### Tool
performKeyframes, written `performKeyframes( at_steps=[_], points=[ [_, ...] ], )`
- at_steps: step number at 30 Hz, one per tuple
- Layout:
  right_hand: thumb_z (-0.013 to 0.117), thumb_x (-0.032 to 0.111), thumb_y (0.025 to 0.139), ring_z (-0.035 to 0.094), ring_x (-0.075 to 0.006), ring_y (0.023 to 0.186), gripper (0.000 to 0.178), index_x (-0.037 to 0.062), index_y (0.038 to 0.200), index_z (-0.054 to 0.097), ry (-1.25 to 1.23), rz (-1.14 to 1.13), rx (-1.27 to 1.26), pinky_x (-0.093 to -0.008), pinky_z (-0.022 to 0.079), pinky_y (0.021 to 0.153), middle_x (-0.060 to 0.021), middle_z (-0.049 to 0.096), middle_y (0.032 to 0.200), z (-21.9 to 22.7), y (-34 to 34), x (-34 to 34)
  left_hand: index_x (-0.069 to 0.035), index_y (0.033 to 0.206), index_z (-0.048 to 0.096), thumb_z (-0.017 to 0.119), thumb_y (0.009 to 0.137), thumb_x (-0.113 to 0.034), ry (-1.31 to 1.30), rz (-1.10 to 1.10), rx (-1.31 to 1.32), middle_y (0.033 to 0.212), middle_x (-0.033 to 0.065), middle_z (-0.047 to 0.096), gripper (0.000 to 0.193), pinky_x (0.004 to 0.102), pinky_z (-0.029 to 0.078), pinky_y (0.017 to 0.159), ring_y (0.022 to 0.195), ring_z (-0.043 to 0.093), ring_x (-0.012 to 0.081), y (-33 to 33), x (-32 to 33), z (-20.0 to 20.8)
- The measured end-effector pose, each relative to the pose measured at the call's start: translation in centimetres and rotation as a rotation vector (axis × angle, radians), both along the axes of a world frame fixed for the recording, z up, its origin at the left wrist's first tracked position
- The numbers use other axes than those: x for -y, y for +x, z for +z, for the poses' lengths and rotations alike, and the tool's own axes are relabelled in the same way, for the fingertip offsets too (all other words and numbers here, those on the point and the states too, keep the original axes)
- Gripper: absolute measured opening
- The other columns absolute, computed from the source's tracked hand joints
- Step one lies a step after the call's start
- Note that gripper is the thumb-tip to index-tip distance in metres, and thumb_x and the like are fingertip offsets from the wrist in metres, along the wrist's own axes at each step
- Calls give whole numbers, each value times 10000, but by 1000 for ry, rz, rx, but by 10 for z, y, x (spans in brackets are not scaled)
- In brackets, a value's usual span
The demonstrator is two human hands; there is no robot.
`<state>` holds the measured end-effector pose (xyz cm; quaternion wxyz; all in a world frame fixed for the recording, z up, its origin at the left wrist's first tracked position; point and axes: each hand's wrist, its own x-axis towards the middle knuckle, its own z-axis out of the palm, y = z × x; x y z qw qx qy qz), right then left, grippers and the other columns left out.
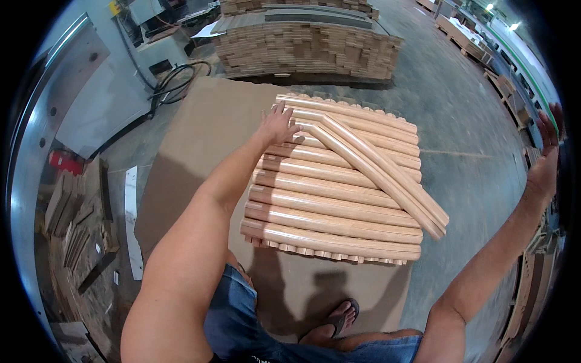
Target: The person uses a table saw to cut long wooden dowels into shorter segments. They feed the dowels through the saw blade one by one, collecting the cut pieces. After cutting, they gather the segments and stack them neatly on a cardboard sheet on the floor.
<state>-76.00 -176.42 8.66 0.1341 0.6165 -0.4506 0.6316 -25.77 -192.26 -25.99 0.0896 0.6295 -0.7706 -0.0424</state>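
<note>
A stack of smooth, rounded wooden rails (339, 212) lies in front of me, its rows side by side. Across its top rest two angled wooden pieces (380, 166), each with a bend, their long legs slanting down past the stack's right edge. My left hand (279, 125) reaches to the far left of the stack, fingers spread over the short ends of the angled pieces. It touches them without a visible grip. Far out at the right rim, my right hand (548, 142) is raised with its fingers stretched, holding nothing.
A brown sheet (212, 121) lies under the stack. Beyond it stands a large pile of boards (302, 51). To the left are a metal machine cabinet (91, 78), a black hose (175, 81) and wood offcuts (75, 236). Pallets (466, 39) line the right side.
</note>
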Motion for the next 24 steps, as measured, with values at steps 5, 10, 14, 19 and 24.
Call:
performKeyframes(
  at_steps=[5, 10, 14, 19, 24],
  points=[
    [659, 478, 967, 670, -168, 940, 450, 120, 1232, 724, 358, -33, 80, -330, 524, 897, -68, 731, 1090, -53, 19, 40, -69, 1460, 476, 604, 939, -553, 38, -145, 86, 1587, 210, 337, 722, 639, 271, 1167, 1462, 336, 391, -4, -11, 15],
    [825, 407, 767, 475, -359, 1389, 786, 93, 1436, 557, 1040, 84, -389, -457, 393, 1145, -221, 512, 1477, -216, 27, 70, -83, 1473, 455, 615, 931, -541, 95, -252, 116, 1597, 195, 330, 727, 615, 273, 1177, 1470, 320, 386, -20, -22, 29],
    [888, 537, 596, 333, -397, 1473, 1141, 160, 1554, 397, 1496, -96, -743, -556, 334, 1164, -213, 309, 1612, -309, 26, 26, -112, 1516, 391, 615, 923, -580, 163, -333, 238, 1626, 168, 277, 788, 626, 276, 1174, 1496, 271, 387, -32, -41, 12],
    [884, 533, 602, 468, -365, 1353, 1093, 173, 1529, 430, 1421, -84, -611, -541, 406, 1088, -166, 504, 1449, -327, -2, -15, -129, 1545, 322, 620, 901, -617, 342, -385, 266, 1632, 190, 235, 861, 650, 289, 1155, 1501, 245, 401, -46, -53, 3],
    [881, 537, 599, 531, -347, 1260, 1044, 160, 1484, 477, 1366, -167, -560, -528, 461, 1011, -129, 585, 1319, -319, 11, -32, -121, 1521, 358, 659, 863, -623, 370, -375, 247, 1606, 207, 236, 881, 647, 345, 1094, 1482, 255, 442, -49, -58, -8]
  ],
)
